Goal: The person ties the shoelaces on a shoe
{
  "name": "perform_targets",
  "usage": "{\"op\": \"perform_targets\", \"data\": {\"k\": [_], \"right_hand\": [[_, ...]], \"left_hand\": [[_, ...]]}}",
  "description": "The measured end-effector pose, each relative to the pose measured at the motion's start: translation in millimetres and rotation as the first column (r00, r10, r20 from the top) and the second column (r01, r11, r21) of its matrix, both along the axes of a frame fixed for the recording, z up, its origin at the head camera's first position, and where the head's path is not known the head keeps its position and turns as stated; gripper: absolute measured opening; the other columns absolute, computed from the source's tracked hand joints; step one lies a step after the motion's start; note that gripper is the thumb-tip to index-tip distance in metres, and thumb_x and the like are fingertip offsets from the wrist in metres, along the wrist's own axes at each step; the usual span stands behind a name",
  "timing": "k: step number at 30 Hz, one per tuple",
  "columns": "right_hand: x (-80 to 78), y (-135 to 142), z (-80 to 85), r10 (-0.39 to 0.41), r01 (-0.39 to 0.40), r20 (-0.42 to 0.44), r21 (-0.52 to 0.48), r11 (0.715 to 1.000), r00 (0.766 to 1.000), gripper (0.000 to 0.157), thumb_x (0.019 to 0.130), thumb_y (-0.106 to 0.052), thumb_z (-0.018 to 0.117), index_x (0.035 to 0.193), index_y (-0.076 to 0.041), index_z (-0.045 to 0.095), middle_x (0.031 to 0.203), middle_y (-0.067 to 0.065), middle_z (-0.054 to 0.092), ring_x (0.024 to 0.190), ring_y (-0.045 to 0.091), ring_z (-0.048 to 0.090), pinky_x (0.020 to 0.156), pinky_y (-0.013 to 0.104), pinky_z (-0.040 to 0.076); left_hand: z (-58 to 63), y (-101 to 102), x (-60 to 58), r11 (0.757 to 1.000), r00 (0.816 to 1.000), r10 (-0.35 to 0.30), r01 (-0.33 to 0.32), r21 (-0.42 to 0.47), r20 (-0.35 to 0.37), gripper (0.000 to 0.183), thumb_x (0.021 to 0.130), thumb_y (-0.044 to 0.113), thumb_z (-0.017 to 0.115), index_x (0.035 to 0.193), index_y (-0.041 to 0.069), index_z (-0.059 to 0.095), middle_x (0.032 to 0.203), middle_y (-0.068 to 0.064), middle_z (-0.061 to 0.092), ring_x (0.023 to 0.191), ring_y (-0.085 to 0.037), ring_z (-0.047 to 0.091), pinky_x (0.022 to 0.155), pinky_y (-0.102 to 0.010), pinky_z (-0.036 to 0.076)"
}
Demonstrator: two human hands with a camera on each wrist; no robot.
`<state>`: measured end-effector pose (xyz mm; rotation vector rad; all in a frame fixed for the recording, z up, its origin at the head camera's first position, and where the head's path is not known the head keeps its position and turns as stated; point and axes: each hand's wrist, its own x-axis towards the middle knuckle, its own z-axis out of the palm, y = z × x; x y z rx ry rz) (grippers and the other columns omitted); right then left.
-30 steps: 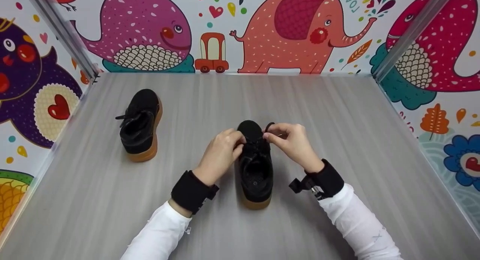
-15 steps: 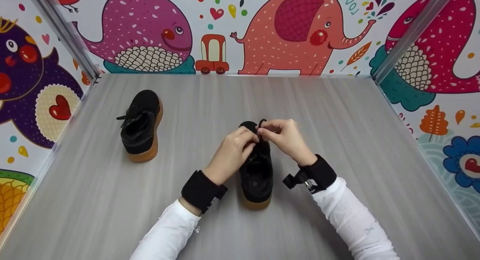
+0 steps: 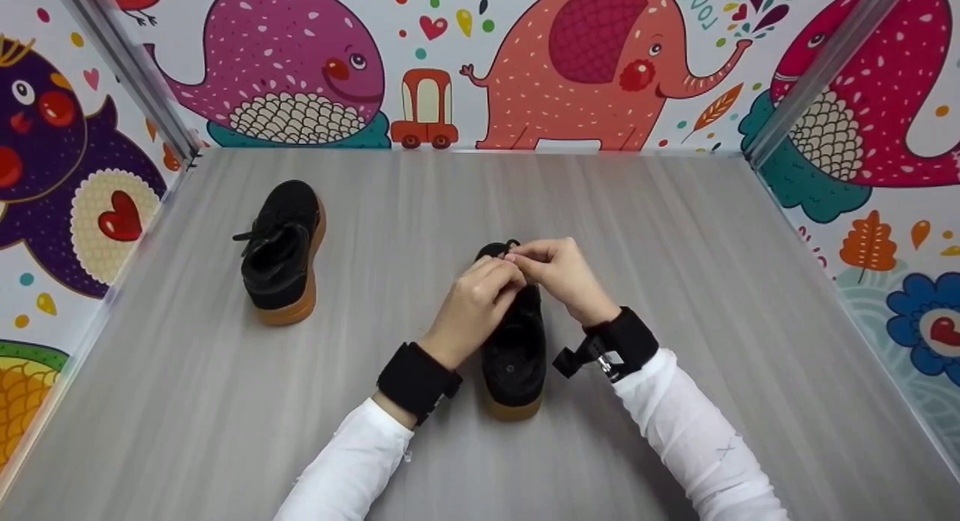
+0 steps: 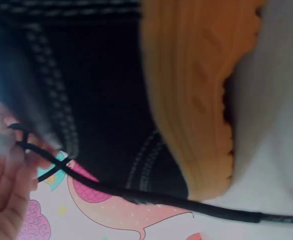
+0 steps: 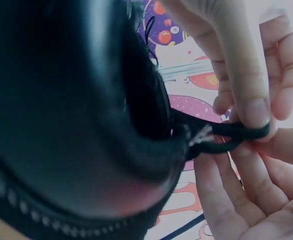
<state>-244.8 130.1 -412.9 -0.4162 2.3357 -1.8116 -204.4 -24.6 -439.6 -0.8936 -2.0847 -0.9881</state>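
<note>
A black lace-up shoe (image 3: 514, 367) with a tan sole stands with its toe pointing away, both hands over its front. My left hand (image 3: 472, 303) pinches the black shoelace; in the right wrist view its thumb presses a folded loop of lace (image 5: 241, 131). Fingertips of my right hand (image 3: 562, 273) meet the left ones and pinch the lace too, a small loop showing above them. Along the shoe's side, a loose lace end (image 4: 151, 196) hangs in the left wrist view. Fingers hide the knot area.
Another black shoe (image 3: 281, 243), its lace sticking out leftward, stands at the back left. Walls with cartoon animals (image 3: 585, 63) enclose the grey surface (image 3: 390, 213) at the back and sides.
My right hand has carried the lace leftward over the shoe. My left hand has shifted right and slightly up, so the fingertips now meet. Neither shoe has visibly moved.
</note>
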Motion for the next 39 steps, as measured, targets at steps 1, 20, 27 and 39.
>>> {"op": "perform_targets", "data": {"k": [1,20,27,39], "right_hand": [[0.1,-0.2,-0.2,-0.002,0.003,0.036,-0.025,1.000,0.999,0.019,0.088,-0.008,0.065,0.099,0.007,0.070,0.087,0.008,0.072,0.073,0.009,0.066,0.062,0.019,0.052],[5.9,0.8,0.8,0.003,0.022,0.183,-0.136,0.991,0.983,0.025,0.091,-0.014,0.062,0.103,0.007,0.067,0.089,0.008,0.071,0.075,0.017,0.068,0.064,0.027,0.056],[5.5,3.3,-2.2,0.036,-0.003,0.187,-0.173,0.985,0.982,0.028,0.090,-0.016,0.065,0.105,0.008,0.067,0.088,0.012,0.072,0.077,0.017,0.069,0.066,0.027,0.057],[8.5,5.4,-2.1,0.044,-0.003,0.211,-0.188,0.982,0.977,0.040,0.091,-0.015,0.063,0.124,0.006,0.057,0.105,0.019,0.068,0.085,0.019,0.070,0.072,0.030,0.057]], "left_hand": [[-1.1,0.2,-1.1,1.000,1.000,0.010,-0.010,0.004,-0.022,0.010,0.083,-0.003,0.068,0.082,0.004,0.062,0.082,-0.004,0.064,0.084,-0.017,0.061,0.086,-0.025,0.048],[-9.8,4.3,-9.7,0.972,0.976,0.217,-0.217,0.092,0.015,0.014,0.079,0.012,0.076,0.080,0.011,0.062,0.087,0.000,0.063,0.085,-0.017,0.053,0.074,-0.031,0.038],[-5.5,2.3,-8.2,0.948,0.916,0.249,-0.298,0.115,0.316,0.027,0.077,0.027,0.079,0.090,0.011,0.062,0.088,0.000,0.061,0.082,-0.022,0.051,0.076,-0.032,0.037],[-7.0,1.5,-11.0,0.919,0.858,0.074,-0.257,0.299,0.509,0.024,0.074,0.019,0.081,0.092,0.006,0.072,0.091,-0.005,0.068,0.080,-0.024,0.059,0.073,-0.037,0.049]]}}
